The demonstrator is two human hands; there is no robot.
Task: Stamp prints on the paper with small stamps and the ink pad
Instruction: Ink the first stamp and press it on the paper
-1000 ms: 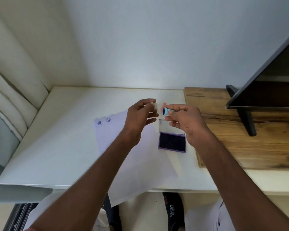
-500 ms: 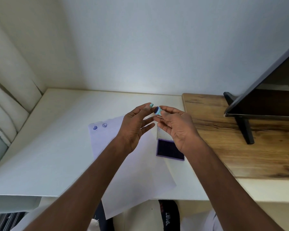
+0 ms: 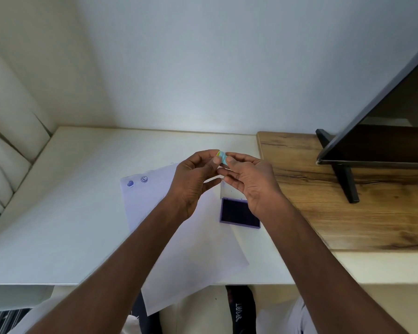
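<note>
Your left hand and right hand both pinch one small, round, light-blue stamp; fingers hide its face.

The small stamp shows only as a light blue and yellow sliver between the fingertips of the left hand and the right hand; its printing face cannot be made out. The right hand covers a corner of the ink pad and most of its open lid. The left forearm hides the middle of the paper. The two prints are too small to read. The television is cut off by the right edge.
</note>
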